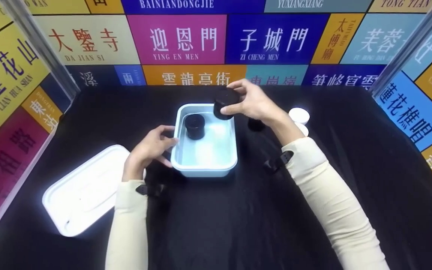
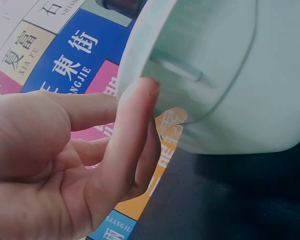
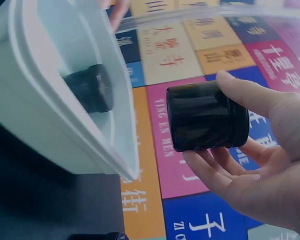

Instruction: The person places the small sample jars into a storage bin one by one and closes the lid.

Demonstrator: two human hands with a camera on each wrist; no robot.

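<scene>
My right hand [image 1: 251, 99] grips a black cylindrical jar [image 3: 207, 117] between thumb and fingers, held in the air over the far right corner of a pale blue-green plastic box [image 1: 204, 173]. The right wrist view shows the jar's smooth, glossy side, apart from the box. Inside the box, toward its far left, another black jar [image 1: 195, 126] stands. My left hand [image 1: 150, 146] is at the box's left side, fingers spread. The left wrist view shows a fingertip [image 2: 149, 92] touching the rim from outside.
A white lid [image 1: 88, 189] lies on the black cloth at the left. Behind my right forearm are a dark object [image 1: 256, 125], partly hidden, and white round pieces [image 1: 299, 115]. Panels with printed characters [image 1: 178, 39] wall the table at the back and sides.
</scene>
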